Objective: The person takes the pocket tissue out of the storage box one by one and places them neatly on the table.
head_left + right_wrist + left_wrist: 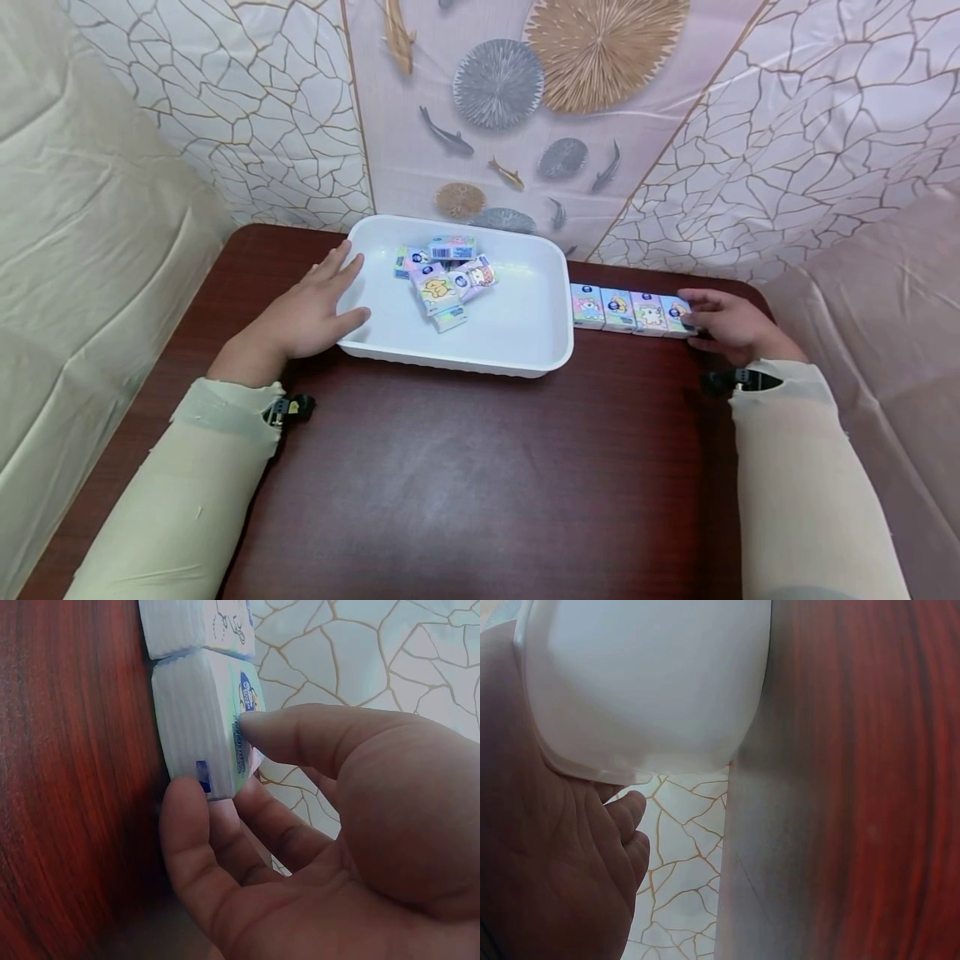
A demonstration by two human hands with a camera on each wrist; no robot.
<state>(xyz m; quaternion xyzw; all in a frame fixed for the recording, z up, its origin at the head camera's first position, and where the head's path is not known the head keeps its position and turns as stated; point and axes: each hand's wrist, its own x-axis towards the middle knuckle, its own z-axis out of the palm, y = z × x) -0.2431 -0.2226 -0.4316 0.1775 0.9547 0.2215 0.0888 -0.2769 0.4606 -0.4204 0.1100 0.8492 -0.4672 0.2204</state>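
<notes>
A white plastic tray point(517, 333) stands at the back of the table, with several pastel tissue packs point(437, 292) heaped inside it. My left hand point(311, 312) rests along the tray's left end, fingers extended and thumb over the rim; in the left wrist view the palm point(562, 847) lies against the tray's outer wall. Right of the tray, several more tissue packs point(617, 310) lie face up in a tight row. My right hand point(727, 321) grips the outermost tissue pack point(191, 720) by its right end, one digit on its printed face and others around its end and side.
The dark red-brown table point(465, 483) stretches forward of the tray. A patterned cloth wall point(285, 108) rises right behind the tray and the row. Pale fabric point(82, 208) hangs on the left side and more fabric point(870, 300) on the right.
</notes>
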